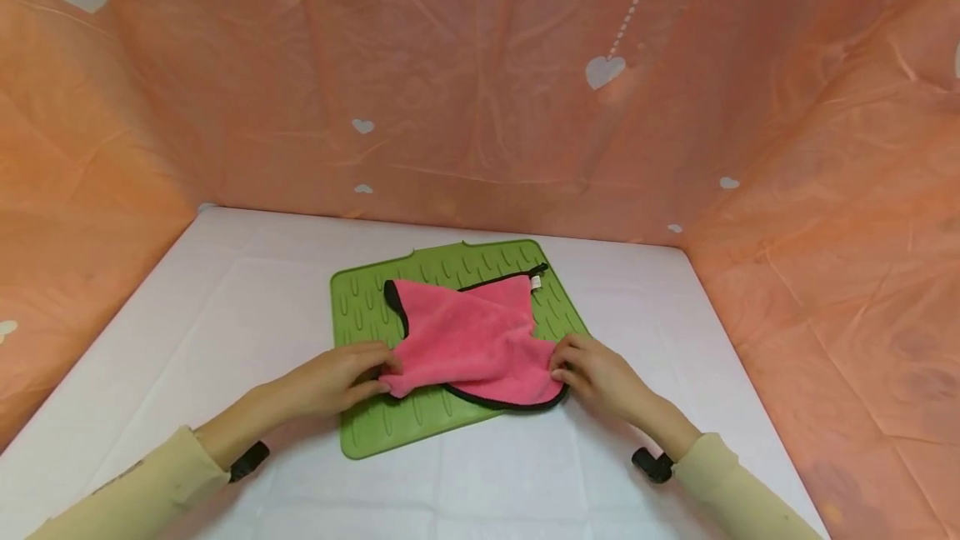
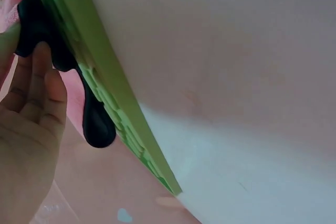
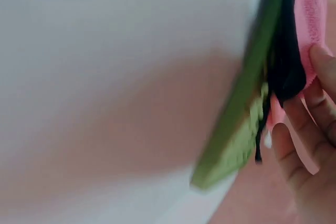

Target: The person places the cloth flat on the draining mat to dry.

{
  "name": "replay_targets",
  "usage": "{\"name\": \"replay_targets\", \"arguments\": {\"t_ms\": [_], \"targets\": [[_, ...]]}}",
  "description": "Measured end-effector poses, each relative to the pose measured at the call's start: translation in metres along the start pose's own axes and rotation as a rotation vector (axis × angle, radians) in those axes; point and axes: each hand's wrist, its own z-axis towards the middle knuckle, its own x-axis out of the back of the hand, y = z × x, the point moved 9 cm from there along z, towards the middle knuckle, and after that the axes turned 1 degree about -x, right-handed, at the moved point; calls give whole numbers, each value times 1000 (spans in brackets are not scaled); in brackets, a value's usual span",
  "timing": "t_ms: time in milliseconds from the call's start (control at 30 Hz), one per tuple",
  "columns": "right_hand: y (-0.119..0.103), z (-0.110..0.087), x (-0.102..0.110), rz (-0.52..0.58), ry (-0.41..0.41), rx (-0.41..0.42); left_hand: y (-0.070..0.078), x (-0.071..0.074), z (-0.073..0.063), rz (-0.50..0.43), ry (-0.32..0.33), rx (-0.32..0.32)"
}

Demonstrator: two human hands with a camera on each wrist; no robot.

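Observation:
A pink cloth (image 1: 472,336) with black edging lies rumpled over a green ridged mat (image 1: 390,432). At the cloth's near left corner my left hand (image 1: 348,375) pinches the fabric between thumb and fingers. The left wrist view shows the black edging (image 2: 39,30) caught in that hand's grip. My right hand (image 1: 600,373) pinches the near right corner, and in the right wrist view its thumb presses on the pink side (image 3: 310,17). A black loop and a small white tag (image 1: 536,282) show at the far right corner. Part of the mat is hidden under the cloth.
The mat rests on a table with a white cover (image 1: 262,298). Orange sheeting with pale hearts (image 1: 480,90) rises behind the table and on both sides. A black strap piece (image 1: 249,461) is at the left wrist, another (image 1: 652,465) at the right.

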Motion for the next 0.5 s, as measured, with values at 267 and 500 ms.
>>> {"name": "replay_targets", "arguments": {"t_ms": [267, 500], "targets": [[38, 2, 27, 1, 86, -26, 27, -18, 12, -87, -23, -110], [51, 4, 9, -12, -76, -49, 32, -35, 18, -24, -96, -67]]}}
